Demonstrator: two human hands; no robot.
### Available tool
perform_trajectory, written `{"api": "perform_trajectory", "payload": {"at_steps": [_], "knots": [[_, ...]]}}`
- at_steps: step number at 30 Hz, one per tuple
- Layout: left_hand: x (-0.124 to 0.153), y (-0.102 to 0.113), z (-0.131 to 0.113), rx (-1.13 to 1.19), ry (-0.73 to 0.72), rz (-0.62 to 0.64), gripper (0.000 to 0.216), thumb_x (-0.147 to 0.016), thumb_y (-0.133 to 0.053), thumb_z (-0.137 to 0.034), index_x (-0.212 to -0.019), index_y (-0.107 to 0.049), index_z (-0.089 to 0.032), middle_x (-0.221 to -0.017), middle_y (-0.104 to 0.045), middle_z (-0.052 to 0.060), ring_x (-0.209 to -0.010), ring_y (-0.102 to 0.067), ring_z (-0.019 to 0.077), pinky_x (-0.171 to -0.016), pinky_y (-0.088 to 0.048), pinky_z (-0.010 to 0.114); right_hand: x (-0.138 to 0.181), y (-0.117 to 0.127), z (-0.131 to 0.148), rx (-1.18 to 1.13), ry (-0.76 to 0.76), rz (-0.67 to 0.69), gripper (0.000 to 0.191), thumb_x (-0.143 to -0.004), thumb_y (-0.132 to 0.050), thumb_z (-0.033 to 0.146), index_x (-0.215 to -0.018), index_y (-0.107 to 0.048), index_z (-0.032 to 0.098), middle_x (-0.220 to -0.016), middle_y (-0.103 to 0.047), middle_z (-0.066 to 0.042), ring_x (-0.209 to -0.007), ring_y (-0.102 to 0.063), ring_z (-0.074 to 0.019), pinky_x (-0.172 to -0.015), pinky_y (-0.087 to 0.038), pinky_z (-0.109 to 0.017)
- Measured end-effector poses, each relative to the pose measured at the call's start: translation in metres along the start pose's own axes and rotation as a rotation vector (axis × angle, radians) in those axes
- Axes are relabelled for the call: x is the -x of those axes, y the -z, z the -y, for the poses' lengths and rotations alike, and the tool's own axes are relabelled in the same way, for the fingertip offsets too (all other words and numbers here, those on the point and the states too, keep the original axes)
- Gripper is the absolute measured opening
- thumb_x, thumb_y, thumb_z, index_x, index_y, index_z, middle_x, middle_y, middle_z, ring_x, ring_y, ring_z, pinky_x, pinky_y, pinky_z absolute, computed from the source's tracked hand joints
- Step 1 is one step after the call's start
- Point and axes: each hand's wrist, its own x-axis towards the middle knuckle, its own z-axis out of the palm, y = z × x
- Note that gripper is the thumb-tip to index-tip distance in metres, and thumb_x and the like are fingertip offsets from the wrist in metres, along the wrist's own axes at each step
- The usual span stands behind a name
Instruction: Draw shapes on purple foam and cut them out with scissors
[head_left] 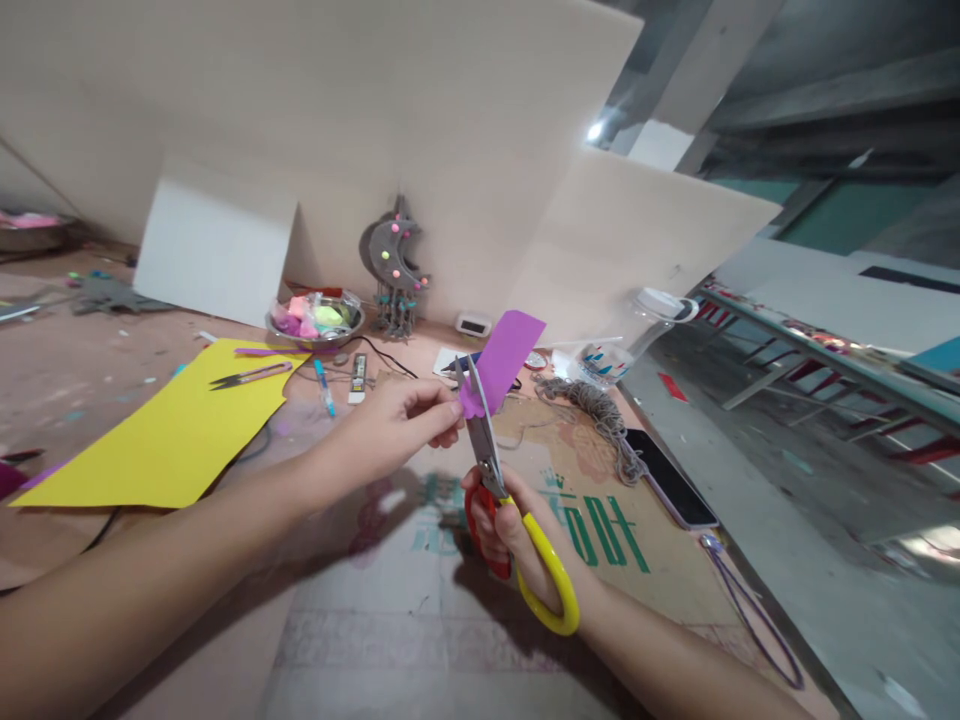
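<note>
My right hand (517, 530) is closed round the handles of a pair of scissors (487, 460), one loop yellow and one red. The blades are apart and point up and away, with a strip of purple paper (511, 352) between them. The strip's near end has a curved, cut outline. My left hand (412, 420) pinches that end between thumb and fingers, just left of the blades. Both hands are above a cardboard sheet (360, 600) printed with green characters.
Left lies a yellow sheet (165, 430) with thread snips (251, 376) on it. Behind stand a bowl of coloured clay-like lumps (319, 318) and a grey crescent-moon ornament (394, 255). To the right are grey cord (592, 405), a phone (671, 480) and a clear jug (637, 325) near the table edge.
</note>
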Motion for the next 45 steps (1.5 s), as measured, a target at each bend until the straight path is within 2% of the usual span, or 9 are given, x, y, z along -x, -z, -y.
{"api": "perform_trajectory", "payload": {"at_steps": [8,22,30,36,45], "knots": [[0.0,-0.003,0.0,-0.062,0.016,-0.017,0.035,-0.094,-0.053,-0.041,-0.069,-0.06,-0.019,-0.069,-0.064,0.0,-0.068,-0.058,0.015,-0.065,-0.042,0.028,-0.001,0.0,0.0,-0.017,0.015,-0.009,0.058,-0.084,-0.063,0.072,-0.113,-0.053,0.022,-0.073,-0.036,0.006,-0.051,-0.025,-0.0057,-0.042,-0.021,-0.019],[-0.003,-0.002,0.007,-0.057,-0.002,-0.029,0.03,-0.094,-0.054,-0.038,-0.072,-0.062,-0.018,-0.07,-0.064,-0.002,-0.068,-0.058,0.0127,-0.064,-0.042,0.026,-0.002,-0.001,0.004,-0.033,0.015,0.007,0.056,-0.084,-0.065,0.07,-0.112,-0.056,0.022,-0.073,-0.036,0.007,-0.049,-0.024,-0.0041,-0.041,-0.021,-0.018],[-0.004,0.0,0.006,-0.099,0.006,-0.07,0.03,-0.091,-0.054,-0.037,-0.067,-0.058,-0.019,-0.059,-0.053,-0.005,-0.057,-0.046,0.0108,-0.053,-0.032,0.025,-0.003,-0.001,0.007,0.008,-0.002,-0.001,0.06,-0.083,-0.063,0.073,-0.112,-0.055,0.021,-0.071,-0.036,0.007,-0.049,-0.025,-0.0045,-0.041,-0.023,-0.017],[-0.004,0.0,0.008,-0.045,-0.018,-0.124,0.021,-0.089,-0.056,-0.03,-0.071,-0.061,-0.019,-0.065,-0.055,-0.005,-0.064,-0.049,0.0108,-0.06,-0.037,0.024,-0.002,0.001,0.007,0.044,-0.01,0.005,0.062,-0.084,-0.061,0.075,-0.113,-0.055,0.021,-0.07,-0.036,0.007,-0.049,-0.026,-0.0047,-0.042,-0.023,-0.018],[-0.004,0.002,0.007,-0.079,0.013,-0.158,0.023,-0.086,-0.056,-0.03,-0.065,-0.058,-0.019,-0.063,-0.054,-0.005,-0.062,-0.049,0.0117,-0.057,-0.036,0.024,-0.003,-0.001,0.01,0.062,-0.016,-0.014,0.062,-0.082,-0.062,0.075,-0.11,-0.056,0.02,-0.07,-0.038,0.007,-0.049,-0.027,-0.0049,-0.041,-0.024,-0.017]]}}
